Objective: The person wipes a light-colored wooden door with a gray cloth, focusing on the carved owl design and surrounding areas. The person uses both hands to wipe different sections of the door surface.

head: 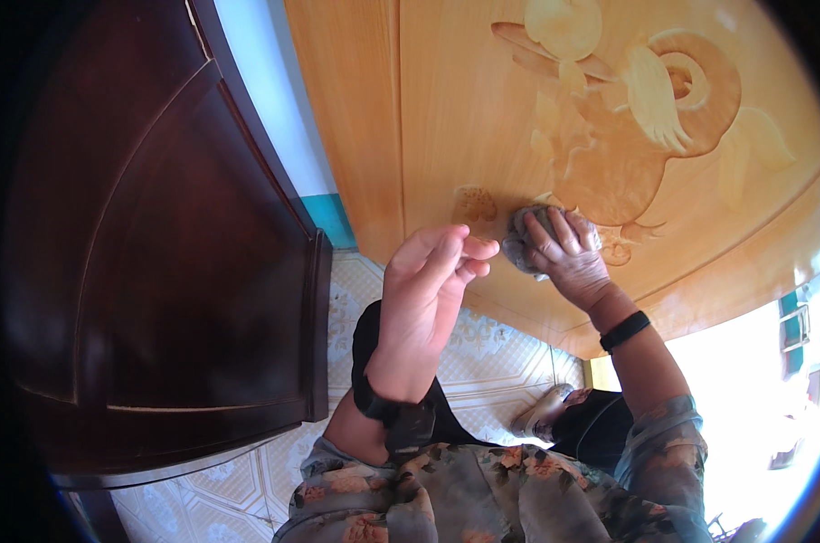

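Note:
My right hand [569, 251] presses a bunched grey cloth [518, 241] against a light-brown wooden panel [450, 122]. The cloth lies at the lower edge of a pattern of carved or printed shapes, which includes a large rounded figure [613, 176]. My left hand [437, 265] is raised in front of the panel's lower part, left of the cloth, palm turned up and fingers curled, with nothing seen in it. Dark bands are on both wrists.
At the left stands a dark brown panelled wooden door [199, 271]. Between it and the light panel is a white and teal wall [328, 220]. Patterned floor tiles [498, 353] lie below, with a shoe [545, 410] on them. Bright light comes from the right.

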`<act>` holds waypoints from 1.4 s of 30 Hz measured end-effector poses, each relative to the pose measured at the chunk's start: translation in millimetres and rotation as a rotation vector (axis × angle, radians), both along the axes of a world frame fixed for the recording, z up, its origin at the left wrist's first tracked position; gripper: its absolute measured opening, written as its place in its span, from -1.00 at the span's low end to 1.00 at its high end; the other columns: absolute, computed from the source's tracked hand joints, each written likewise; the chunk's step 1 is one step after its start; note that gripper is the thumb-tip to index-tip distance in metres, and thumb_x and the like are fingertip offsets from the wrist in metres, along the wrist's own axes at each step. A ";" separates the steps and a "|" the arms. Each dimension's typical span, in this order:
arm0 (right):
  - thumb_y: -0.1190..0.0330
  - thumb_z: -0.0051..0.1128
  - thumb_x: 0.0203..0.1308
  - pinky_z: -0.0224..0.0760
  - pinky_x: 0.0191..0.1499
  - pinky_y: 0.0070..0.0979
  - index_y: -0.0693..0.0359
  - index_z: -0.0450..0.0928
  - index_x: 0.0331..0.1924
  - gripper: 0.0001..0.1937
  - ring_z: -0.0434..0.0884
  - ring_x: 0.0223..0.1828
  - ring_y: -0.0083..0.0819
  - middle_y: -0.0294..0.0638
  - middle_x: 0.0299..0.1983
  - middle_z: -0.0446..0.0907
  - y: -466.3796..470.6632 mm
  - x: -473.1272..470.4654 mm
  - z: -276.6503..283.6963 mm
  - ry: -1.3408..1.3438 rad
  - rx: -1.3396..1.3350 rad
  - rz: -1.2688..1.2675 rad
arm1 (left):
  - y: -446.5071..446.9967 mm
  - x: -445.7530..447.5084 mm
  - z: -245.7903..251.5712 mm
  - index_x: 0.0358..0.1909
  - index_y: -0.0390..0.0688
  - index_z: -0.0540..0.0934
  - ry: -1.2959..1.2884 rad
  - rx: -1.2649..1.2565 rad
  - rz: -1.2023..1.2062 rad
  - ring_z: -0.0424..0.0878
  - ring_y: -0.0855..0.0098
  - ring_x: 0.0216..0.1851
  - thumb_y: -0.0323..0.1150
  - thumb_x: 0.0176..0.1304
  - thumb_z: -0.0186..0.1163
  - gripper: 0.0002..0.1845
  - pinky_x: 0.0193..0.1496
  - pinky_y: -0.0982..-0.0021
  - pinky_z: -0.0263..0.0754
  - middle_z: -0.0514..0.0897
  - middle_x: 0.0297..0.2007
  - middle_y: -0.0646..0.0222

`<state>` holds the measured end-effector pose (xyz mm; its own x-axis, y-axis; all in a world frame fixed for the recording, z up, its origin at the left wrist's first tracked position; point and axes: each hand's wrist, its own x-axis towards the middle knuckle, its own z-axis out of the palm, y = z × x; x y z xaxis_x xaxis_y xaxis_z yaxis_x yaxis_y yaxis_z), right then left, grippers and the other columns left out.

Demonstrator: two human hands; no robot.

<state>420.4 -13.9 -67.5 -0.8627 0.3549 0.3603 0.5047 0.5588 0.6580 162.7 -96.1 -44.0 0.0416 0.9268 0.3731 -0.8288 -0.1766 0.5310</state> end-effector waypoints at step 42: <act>0.43 0.20 -0.04 0.22 0.32 0.05 0.06 0.61 0.11 -0.50 0.24 0.42 0.01 -0.12 0.34 0.35 42.8 -111.5 329.3 0.364 0.648 -0.032 | 129.1 18.7 -120.3 -0.25 0.06 0.51 -0.051 -0.253 0.062 0.67 0.49 -0.10 -0.42 0.37 0.30 -0.85 0.07 0.34 0.52 0.70 -0.24 0.48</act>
